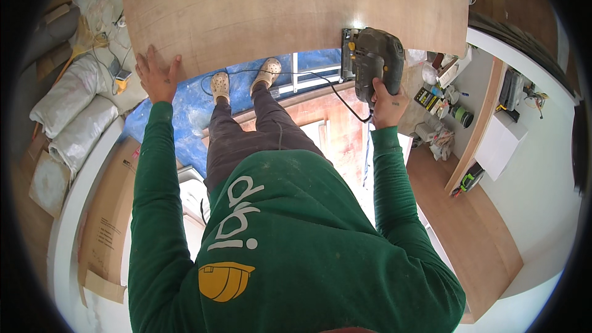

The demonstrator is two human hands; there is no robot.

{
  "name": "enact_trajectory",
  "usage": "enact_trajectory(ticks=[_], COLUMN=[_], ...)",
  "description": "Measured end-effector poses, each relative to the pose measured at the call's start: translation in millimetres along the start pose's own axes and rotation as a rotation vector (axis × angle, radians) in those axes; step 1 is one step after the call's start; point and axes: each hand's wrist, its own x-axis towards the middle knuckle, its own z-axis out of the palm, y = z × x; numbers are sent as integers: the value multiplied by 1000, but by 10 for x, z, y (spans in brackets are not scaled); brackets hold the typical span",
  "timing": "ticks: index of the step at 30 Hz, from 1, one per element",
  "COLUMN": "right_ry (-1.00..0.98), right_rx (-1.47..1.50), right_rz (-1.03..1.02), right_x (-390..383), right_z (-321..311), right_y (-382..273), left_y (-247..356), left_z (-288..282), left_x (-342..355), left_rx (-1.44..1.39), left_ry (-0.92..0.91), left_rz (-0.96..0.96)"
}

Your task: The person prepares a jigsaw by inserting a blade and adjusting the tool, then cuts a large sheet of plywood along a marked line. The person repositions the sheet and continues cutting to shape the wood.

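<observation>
The jigsaw (381, 52) sits at the right part of the near edge of the wooden board (277, 9), its front over the wood and its rear jutting past the edge. Its body is dark grey, rounded and bulky, with a looped handle, small yellow details and a flat metal base plate (348, 74) along its left side; a bright light glows at its front. A black cord (333, 83) trails from its rear toward the left. The board is broad, light brown and finely grained, with faint darker streaks. The right hand (388, 103) is wrapped around the jigsaw's rear handle; the left hand (158, 77), fingers spread, lies on the board's near left corner.
</observation>
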Motion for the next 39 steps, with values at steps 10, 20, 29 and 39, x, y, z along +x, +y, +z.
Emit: enact_trajectory(ticks=[10, 20, 29, 39], right_ry=[-22, -6, -9, -11], right_rx=[10, 3, -3, 7], right_rz=[-26, -19, -39, -44], right_x=[32, 40, 50, 85], right_z=[2, 21, 42, 62], right_y=[-30, -52, -50, -55], left_y=[-5, -11, 0, -13], left_z=[-1, 9, 5, 22], left_x=[-4, -8, -8, -11], left_rx=[-9, -5, -13, 0], left_ry=[14, -6, -7, -2], left_rz=[24, -3, -6, -13])
